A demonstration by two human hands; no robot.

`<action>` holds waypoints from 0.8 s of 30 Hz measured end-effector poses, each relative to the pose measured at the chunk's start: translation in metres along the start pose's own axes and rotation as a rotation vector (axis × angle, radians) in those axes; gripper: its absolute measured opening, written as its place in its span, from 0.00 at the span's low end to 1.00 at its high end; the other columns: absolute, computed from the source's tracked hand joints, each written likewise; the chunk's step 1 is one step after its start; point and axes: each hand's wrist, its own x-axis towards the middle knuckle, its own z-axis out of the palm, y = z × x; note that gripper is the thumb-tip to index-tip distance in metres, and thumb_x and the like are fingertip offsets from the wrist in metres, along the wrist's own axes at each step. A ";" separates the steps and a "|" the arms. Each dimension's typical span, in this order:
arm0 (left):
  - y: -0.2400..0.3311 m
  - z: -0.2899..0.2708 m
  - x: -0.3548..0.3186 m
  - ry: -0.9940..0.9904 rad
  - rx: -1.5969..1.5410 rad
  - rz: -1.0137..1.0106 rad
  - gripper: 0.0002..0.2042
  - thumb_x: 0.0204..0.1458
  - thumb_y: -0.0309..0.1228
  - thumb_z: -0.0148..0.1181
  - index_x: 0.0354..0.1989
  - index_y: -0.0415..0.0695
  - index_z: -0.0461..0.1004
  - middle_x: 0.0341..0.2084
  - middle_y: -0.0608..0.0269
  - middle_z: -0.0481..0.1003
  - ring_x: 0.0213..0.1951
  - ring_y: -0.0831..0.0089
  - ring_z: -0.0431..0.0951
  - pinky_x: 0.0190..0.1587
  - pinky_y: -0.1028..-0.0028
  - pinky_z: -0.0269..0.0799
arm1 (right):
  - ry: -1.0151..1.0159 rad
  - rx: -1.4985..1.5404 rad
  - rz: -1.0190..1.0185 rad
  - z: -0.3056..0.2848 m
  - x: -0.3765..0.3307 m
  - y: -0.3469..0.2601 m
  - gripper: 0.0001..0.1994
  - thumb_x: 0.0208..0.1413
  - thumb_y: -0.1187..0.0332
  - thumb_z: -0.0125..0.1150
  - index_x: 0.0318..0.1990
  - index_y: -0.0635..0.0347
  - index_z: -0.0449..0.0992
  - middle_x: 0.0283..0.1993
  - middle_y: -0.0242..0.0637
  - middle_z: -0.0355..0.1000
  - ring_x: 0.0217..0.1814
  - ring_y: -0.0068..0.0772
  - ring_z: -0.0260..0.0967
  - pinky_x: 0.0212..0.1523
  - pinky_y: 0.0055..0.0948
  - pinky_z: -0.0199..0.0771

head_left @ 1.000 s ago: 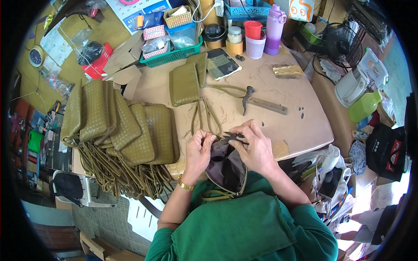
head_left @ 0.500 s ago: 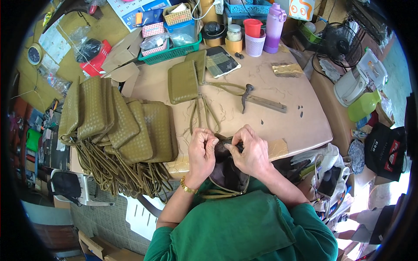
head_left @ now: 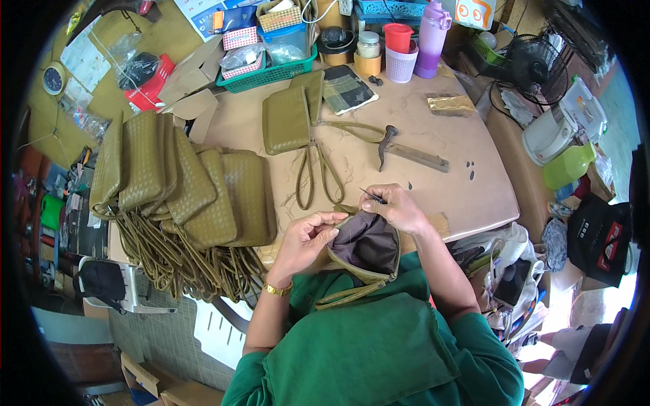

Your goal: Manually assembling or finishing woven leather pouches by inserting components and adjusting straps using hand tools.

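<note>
An olive-green zip pouch (head_left: 364,245) with a dark brown lining hangs unzipped at the table's front edge, its mouth gaping toward me. My left hand (head_left: 310,240) pinches the pouch's far left edge between thumb and fingers. In my right hand (head_left: 399,208), above the far right side of the mouth, is a small dark pointed tool (head_left: 374,196); its exact kind is unclear. The pouch's wrist strap (head_left: 349,295) trails toward my green apron (head_left: 359,352). Farther up the table lie finished-looking olive pouches (head_left: 286,122) with looped straps.
A stack of woven olive pouches (head_left: 196,189) with dangling straps covers the table's left side. A hammer (head_left: 406,154) lies right of centre, beyond my hands. A dark checked notebook (head_left: 349,89), a green basket (head_left: 267,78) and a purple bottle (head_left: 431,40) stand along the back.
My hands have drawn apart, the right moving up and right. The pouch's mouth now gapes wider, and a dark pointed tool shows in my right hand.
</note>
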 end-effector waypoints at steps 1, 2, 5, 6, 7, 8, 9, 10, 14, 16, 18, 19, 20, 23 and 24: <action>-0.003 0.001 0.002 -0.002 0.042 0.019 0.16 0.52 0.21 0.63 0.50 0.36 0.74 0.48 0.63 0.75 0.43 0.78 0.75 0.48 0.76 0.71 | -0.003 0.001 0.000 0.000 0.002 0.002 0.08 0.54 0.69 0.61 0.34 0.67 0.77 0.30 0.35 0.75 0.35 0.22 0.67 0.43 0.27 0.67; -0.004 0.002 0.003 -0.005 0.084 0.038 0.15 0.50 0.20 0.64 0.49 0.36 0.77 0.50 0.61 0.75 0.43 0.78 0.76 0.48 0.77 0.71 | -0.015 0.027 0.006 0.000 0.004 0.004 0.08 0.54 0.68 0.61 0.33 0.65 0.77 0.29 0.31 0.73 0.35 0.20 0.66 0.42 0.25 0.66; 0.001 0.012 0.008 0.080 0.267 0.209 0.13 0.49 0.18 0.63 0.45 0.38 0.80 0.45 0.58 0.77 0.40 0.73 0.78 0.44 0.76 0.73 | -0.024 0.034 0.034 -0.001 0.005 0.004 0.09 0.54 0.65 0.62 0.31 0.63 0.77 0.28 0.27 0.72 0.35 0.18 0.65 0.41 0.23 0.65; 0.003 0.015 0.010 0.078 0.267 0.209 0.13 0.49 0.18 0.63 0.45 0.38 0.80 0.45 0.58 0.77 0.40 0.73 0.78 0.44 0.76 0.73 | -0.024 0.012 0.049 -0.001 0.005 0.003 0.10 0.54 0.64 0.62 0.31 0.63 0.76 0.28 0.27 0.72 0.35 0.18 0.65 0.42 0.24 0.65; 0.005 0.019 0.012 0.140 0.351 0.292 0.13 0.48 0.19 0.64 0.43 0.39 0.80 0.41 0.57 0.78 0.39 0.72 0.78 0.44 0.75 0.73 | -0.021 0.012 0.050 -0.001 0.005 0.003 0.10 0.54 0.64 0.62 0.31 0.63 0.76 0.28 0.27 0.72 0.35 0.18 0.65 0.42 0.24 0.65; 0.006 0.021 0.014 0.202 0.435 0.376 0.12 0.46 0.19 0.65 0.42 0.40 0.81 0.37 0.56 0.79 0.39 0.70 0.79 0.44 0.75 0.73 | -0.014 0.031 0.050 0.000 0.005 0.003 0.10 0.54 0.64 0.62 0.31 0.63 0.76 0.28 0.27 0.72 0.35 0.17 0.64 0.42 0.24 0.65; 0.003 0.023 0.014 0.201 0.435 0.376 0.12 0.46 0.19 0.65 0.42 0.40 0.81 0.37 0.56 0.79 0.39 0.70 0.79 0.44 0.75 0.73 | -0.008 0.050 0.049 0.000 0.005 0.002 0.10 0.54 0.64 0.63 0.30 0.63 0.76 0.27 0.26 0.72 0.36 0.17 0.64 0.42 0.24 0.65; -0.002 0.023 0.013 0.221 0.467 0.408 0.10 0.47 0.19 0.64 0.39 0.38 0.81 0.36 0.55 0.79 0.39 0.68 0.79 0.43 0.74 0.73 | -0.007 0.051 0.049 -0.001 0.005 0.001 0.10 0.54 0.64 0.63 0.30 0.63 0.76 0.27 0.26 0.72 0.36 0.17 0.64 0.42 0.24 0.65; -0.013 0.025 0.020 0.350 0.417 0.427 0.01 0.52 0.20 0.60 0.31 0.36 0.74 0.34 0.55 0.78 0.36 0.68 0.78 0.38 0.74 0.73 | 0.208 -0.217 -0.011 0.013 -0.004 -0.006 0.13 0.52 0.63 0.66 0.39 0.63 0.75 0.37 0.34 0.72 0.38 0.27 0.69 0.46 0.29 0.68; -0.026 0.024 0.020 0.381 0.359 0.367 0.02 0.54 0.21 0.58 0.31 0.36 0.72 0.34 0.55 0.77 0.35 0.70 0.77 0.39 0.74 0.73 | 0.476 -0.459 -0.221 0.027 -0.015 -0.016 0.18 0.51 0.63 0.67 0.47 0.60 0.73 0.44 0.41 0.68 0.40 0.39 0.71 0.43 0.33 0.72; -0.036 0.023 0.021 0.412 0.300 0.310 0.03 0.56 0.21 0.56 0.31 0.36 0.70 0.34 0.54 0.77 0.35 0.71 0.77 0.40 0.75 0.72 | 0.441 -0.464 -0.191 0.033 -0.027 -0.027 0.17 0.51 0.63 0.67 0.46 0.58 0.74 0.42 0.40 0.68 0.39 0.39 0.71 0.41 0.34 0.73; -0.039 0.024 0.022 0.431 0.215 0.301 0.03 0.57 0.22 0.55 0.32 0.36 0.70 0.35 0.54 0.77 0.36 0.72 0.76 0.41 0.75 0.71 | 0.408 -0.467 -0.159 0.036 -0.032 -0.033 0.16 0.50 0.64 0.67 0.45 0.57 0.75 0.41 0.39 0.68 0.38 0.39 0.71 0.38 0.34 0.73; -0.041 0.025 0.022 0.450 0.130 0.292 0.04 0.58 0.23 0.54 0.33 0.36 0.70 0.35 0.54 0.77 0.36 0.72 0.76 0.42 0.75 0.71 | 0.396 -0.526 -0.139 0.038 -0.037 -0.041 0.15 0.48 0.65 0.69 0.43 0.56 0.76 0.39 0.38 0.68 0.37 0.41 0.72 0.36 0.36 0.74; -0.036 0.027 0.022 0.461 0.171 0.309 0.03 0.58 0.23 0.54 0.34 0.36 0.69 0.35 0.53 0.77 0.38 0.71 0.76 0.43 0.74 0.71 | 0.406 -0.620 -0.213 0.042 -0.041 -0.040 0.14 0.45 0.66 0.71 0.40 0.56 0.76 0.37 0.36 0.68 0.36 0.41 0.73 0.35 0.37 0.74; -0.034 0.028 0.023 0.461 0.170 0.309 0.03 0.58 0.23 0.54 0.34 0.36 0.69 0.35 0.53 0.77 0.38 0.71 0.76 0.43 0.74 0.71 | 0.413 -0.606 -0.217 0.043 -0.040 -0.039 0.14 0.43 0.67 0.72 0.39 0.56 0.76 0.37 0.36 0.69 0.35 0.42 0.73 0.34 0.38 0.74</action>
